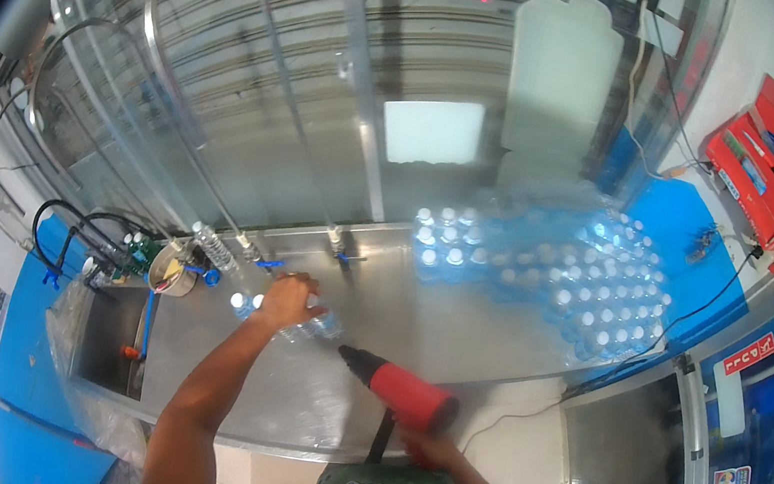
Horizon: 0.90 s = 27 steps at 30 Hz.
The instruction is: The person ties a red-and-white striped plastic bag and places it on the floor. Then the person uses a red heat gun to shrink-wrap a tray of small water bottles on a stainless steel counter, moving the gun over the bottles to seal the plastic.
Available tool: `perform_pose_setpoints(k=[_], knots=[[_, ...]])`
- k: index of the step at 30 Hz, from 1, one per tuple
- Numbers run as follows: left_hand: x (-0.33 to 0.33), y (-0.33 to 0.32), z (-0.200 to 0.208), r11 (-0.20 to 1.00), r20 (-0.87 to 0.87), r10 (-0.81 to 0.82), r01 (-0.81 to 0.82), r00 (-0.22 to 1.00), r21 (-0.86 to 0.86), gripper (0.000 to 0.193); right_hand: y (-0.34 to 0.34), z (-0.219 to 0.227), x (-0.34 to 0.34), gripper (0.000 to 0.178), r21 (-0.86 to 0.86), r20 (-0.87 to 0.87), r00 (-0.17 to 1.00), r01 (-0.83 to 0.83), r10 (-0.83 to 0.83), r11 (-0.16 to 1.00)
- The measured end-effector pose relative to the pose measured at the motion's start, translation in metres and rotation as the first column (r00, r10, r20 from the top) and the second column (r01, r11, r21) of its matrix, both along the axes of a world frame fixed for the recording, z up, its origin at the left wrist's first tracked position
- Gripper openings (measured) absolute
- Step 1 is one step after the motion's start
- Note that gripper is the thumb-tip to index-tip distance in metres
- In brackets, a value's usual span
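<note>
My left hand (288, 301) is closed round the top of a bottle in a small cluster of clear plastic water bottles (325, 325) with white caps. They stand on the steel counter (271, 396). Parts of the cluster are hidden under the palm and fingers. In my right hand (427, 448) is a red heat gun (408, 395), gripped by its handle. Its black nozzle points left toward the bottles, a short way from them. The handle is mostly covered by my fingers.
Many capped bottles (601, 296), some under clear film, crowd the counter's right side. Taps with blue levers (270, 264) line the back, beside a tub (172, 271) of small items. A sink basin (114, 336) is at left. A cord (521, 417) trails right past a glass-topped freezer (625, 462).
</note>
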<state>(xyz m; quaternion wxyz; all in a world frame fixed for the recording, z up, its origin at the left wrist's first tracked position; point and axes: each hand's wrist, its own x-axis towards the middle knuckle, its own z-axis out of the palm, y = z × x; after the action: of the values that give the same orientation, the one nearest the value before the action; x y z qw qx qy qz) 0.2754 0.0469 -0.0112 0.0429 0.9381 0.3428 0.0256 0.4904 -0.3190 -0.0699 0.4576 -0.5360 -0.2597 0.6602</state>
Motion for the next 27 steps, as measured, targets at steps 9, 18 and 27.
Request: perform_pose_setpoints(k=[9, 18, 27], knots=[[0.136, -0.009, 0.003, 0.993, 0.223, -0.067, 0.087, 0.973, -0.08, 0.046, -0.034, -0.043, 0.045, 0.033, 0.08, 0.113, 0.992, -0.058, 0.049, 0.995], [0.393, -0.051, 0.028, 0.749, 0.199, -0.653, 0.586, 0.73, 0.308, 0.063, -0.123, -0.08, 0.098, 0.045, 0.112, 0.429, 0.893, 0.094, -0.133, 0.989], [0.453, -0.046, 0.024, 0.646, -0.019, -0.717, 0.674, 0.697, 0.359, 0.041, -0.15, -0.065, 0.122, 0.038, 0.111, 0.233, 0.873, 0.414, -0.428, 0.904]])
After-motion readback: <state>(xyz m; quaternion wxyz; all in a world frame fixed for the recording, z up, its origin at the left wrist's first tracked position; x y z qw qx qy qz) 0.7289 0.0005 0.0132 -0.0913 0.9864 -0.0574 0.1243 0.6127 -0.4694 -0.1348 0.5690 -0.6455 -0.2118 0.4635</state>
